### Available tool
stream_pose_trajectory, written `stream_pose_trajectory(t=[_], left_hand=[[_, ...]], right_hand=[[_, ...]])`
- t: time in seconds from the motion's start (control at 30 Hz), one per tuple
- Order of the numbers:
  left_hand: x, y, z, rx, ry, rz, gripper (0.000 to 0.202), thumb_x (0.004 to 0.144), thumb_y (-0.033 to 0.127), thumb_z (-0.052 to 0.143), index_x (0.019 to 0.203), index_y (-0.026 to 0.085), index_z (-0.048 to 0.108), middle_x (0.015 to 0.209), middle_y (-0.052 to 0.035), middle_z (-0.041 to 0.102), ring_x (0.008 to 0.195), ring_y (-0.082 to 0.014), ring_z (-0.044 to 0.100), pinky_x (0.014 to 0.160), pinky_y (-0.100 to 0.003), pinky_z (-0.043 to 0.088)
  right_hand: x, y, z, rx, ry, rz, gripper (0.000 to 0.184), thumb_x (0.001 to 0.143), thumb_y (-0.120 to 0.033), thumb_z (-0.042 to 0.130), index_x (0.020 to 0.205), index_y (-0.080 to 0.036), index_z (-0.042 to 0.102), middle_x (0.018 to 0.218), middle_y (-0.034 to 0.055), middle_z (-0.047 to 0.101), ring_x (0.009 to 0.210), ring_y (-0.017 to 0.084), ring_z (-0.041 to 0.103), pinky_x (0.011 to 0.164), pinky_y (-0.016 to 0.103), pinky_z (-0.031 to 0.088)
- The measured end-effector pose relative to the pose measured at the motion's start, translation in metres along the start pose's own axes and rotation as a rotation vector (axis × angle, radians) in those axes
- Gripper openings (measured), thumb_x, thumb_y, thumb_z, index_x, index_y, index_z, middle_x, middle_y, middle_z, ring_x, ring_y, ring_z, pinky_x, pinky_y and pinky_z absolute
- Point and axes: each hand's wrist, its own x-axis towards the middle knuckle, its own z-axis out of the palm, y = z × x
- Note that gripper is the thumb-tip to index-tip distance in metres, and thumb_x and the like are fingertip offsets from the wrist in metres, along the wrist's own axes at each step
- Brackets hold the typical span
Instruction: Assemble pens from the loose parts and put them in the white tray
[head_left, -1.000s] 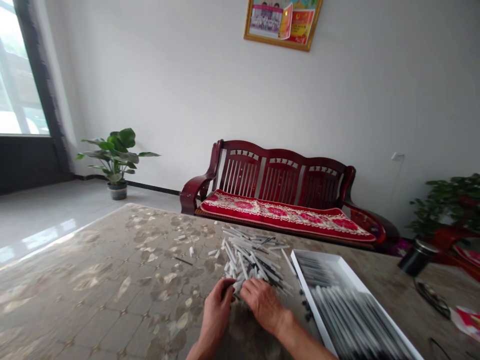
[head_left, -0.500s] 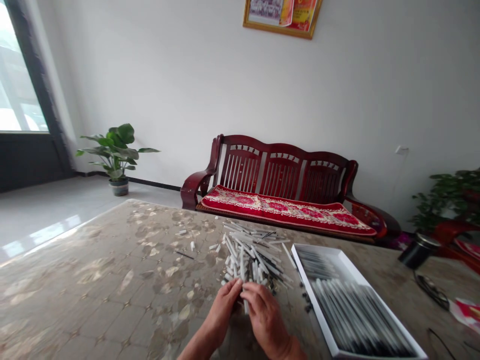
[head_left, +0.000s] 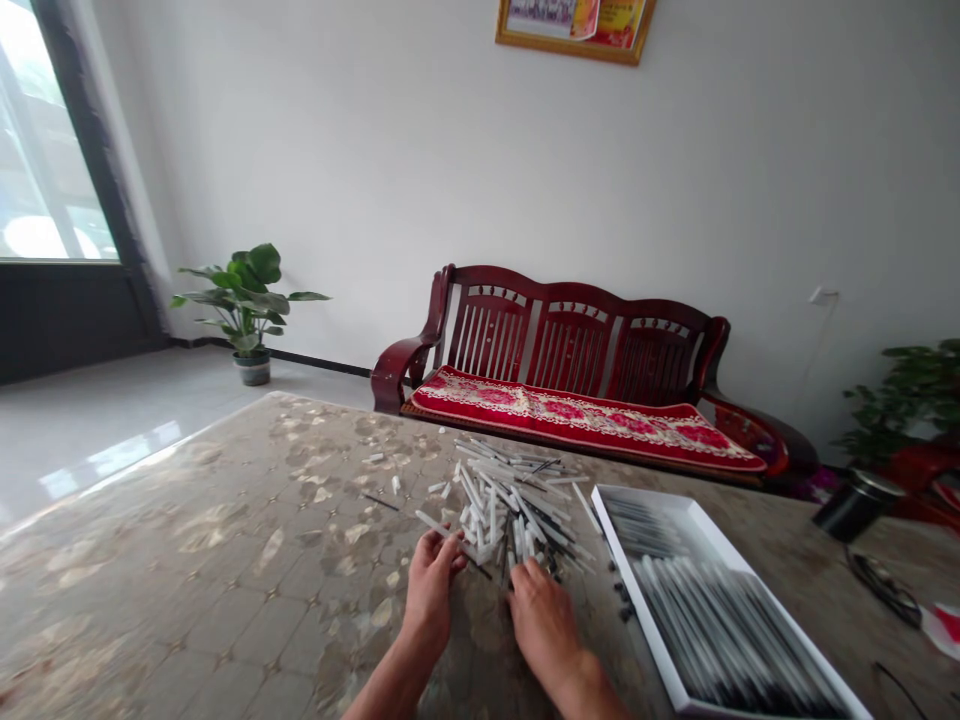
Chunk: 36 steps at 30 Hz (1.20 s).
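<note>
My left hand [head_left: 431, 580] is closed around a whitish pen barrel [head_left: 430, 519], which slants across the fingers; a thin dark length shows beyond its lower right end. To the right, my right hand [head_left: 541, 600] has its fingers bent down at the near edge of a loose pile of pen parts [head_left: 491, 510]. Its fingertips are partly hidden, and I cannot make out what they pinch. White tubes, short caps and dark thin rods make up the pile. On the right lies a white box [head_left: 679, 690] holding rows of pens [head_left: 739, 630] with dark ends.
Small black pieces [head_left: 624, 605] lie between the pile and the box. A thin dark rod [head_left: 381, 501] and a few short white pieces [head_left: 396, 485] are scattered left of the pile. A black cylinder [head_left: 859, 505] with a cable stands right. Beyond the table is a wooden bench [head_left: 570, 340].
My hands have moved apart. The left has shifted left with the pen barrel; the right has let go of it and reached to the pile's near edge. The view has turned slightly left.
</note>
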Motion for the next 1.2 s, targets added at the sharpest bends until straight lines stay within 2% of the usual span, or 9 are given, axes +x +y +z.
stream_pose_trajectory(t=[0.2, 0.37, 0.57, 0.73, 1.0, 1.2], left_hand=[[0.006, -0.002, -0.004, -0.048, 0.049, 0.017, 0.046, 0.055, 0.046, 0.081, 0.087, 0.018, 0.061, 0.078, 0.0011, 0.064, 0.070, -0.0155, 0.066, 0.071, -0.031, 0.054], [0.011, -0.006, -0.008, -0.152, 0.097, 0.050, 0.037, 0.066, 0.037, 0.079, 0.091, 0.020, 0.058, 0.084, 0.0004, 0.065, 0.073, -0.0146, 0.069, 0.073, -0.031, 0.058], [0.013, -0.007, -0.007, -0.236, 0.106, 0.030, 0.025, 0.076, 0.030, 0.073, 0.090, 0.022, 0.054, 0.082, 0.0031, 0.062, 0.077, -0.0170, 0.074, 0.077, -0.035, 0.061], [0.015, -0.007, -0.008, -0.251, 0.107, 0.023, 0.022, 0.078, 0.030, 0.071, 0.088, 0.022, 0.053, 0.081, 0.0024, 0.062, 0.080, -0.0182, 0.074, 0.080, -0.037, 0.061], [0.009, -0.005, -0.004, -0.294, 0.075, -0.019, 0.023, 0.078, 0.025, 0.073, 0.088, 0.020, 0.052, 0.083, 0.0015, 0.062, 0.078, -0.0190, 0.074, 0.077, -0.038, 0.062], [0.006, -0.002, -0.002, -0.227, 0.054, 0.002, 0.032, 0.072, 0.033, 0.077, 0.089, 0.021, 0.052, 0.080, 0.0017, 0.063, 0.078, -0.0194, 0.074, 0.076, -0.037, 0.062]], right_hand=[[0.006, -0.003, 0.004, -0.136, -0.026, 0.013, 0.041, 0.081, 0.008, 0.040, 0.095, -0.016, 0.070, 0.091, 0.0140, 0.073, 0.074, 0.025, 0.072, 0.060, 0.031, 0.049], [-0.008, 0.009, 0.011, -0.071, -0.042, 0.047, 0.026, 0.085, -0.003, 0.049, 0.096, -0.017, 0.068, 0.089, 0.0135, 0.074, 0.075, 0.026, 0.073, 0.060, 0.029, 0.049], [-0.024, 0.027, 0.017, 0.081, 0.021, 0.070, 0.019, 0.088, -0.011, 0.047, 0.092, -0.020, 0.063, 0.088, 0.0127, 0.074, 0.077, 0.025, 0.073, 0.060, 0.029, 0.048], [-0.026, 0.029, 0.011, 0.114, 0.013, 0.083, 0.018, 0.088, -0.011, 0.045, 0.090, -0.022, 0.060, 0.083, 0.0088, 0.074, 0.076, 0.022, 0.073, 0.058, 0.026, 0.047], [-0.024, 0.017, -0.002, 0.025, -0.074, 0.076, 0.015, 0.089, -0.009, 0.052, 0.095, -0.018, 0.063, 0.090, 0.0114, 0.074, 0.080, 0.022, 0.073, 0.061, 0.025, 0.047], [-0.023, 0.018, -0.005, 0.005, -0.064, 0.067, 0.017, 0.090, -0.010, 0.050, 0.094, -0.019, 0.063, 0.090, 0.0116, 0.074, 0.079, 0.024, 0.073, 0.059, 0.027, 0.047]])
